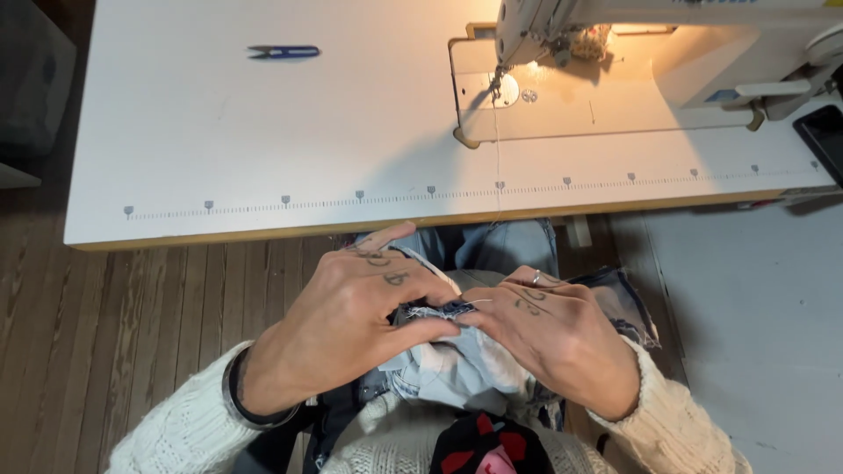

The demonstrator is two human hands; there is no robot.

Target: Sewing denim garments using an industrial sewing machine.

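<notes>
Head view: both hands (443,329) pinch denim piece (457,360) below table edge (263,235).

floor: dark wood planks (176,298) | furniture: white table (263,140) | light: warm lamp glow on sewing machine (667,44)

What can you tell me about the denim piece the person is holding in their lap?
The denim piece is pale blue with darker, frayed raw edges and loose white threads. It lies bunched and folded in the person's lap, below the front edge of the white sewing table. The left hand and right hand pinch a small frayed bit of it between their fingertips. More denim spreads out to the right of the right hand.
</notes>
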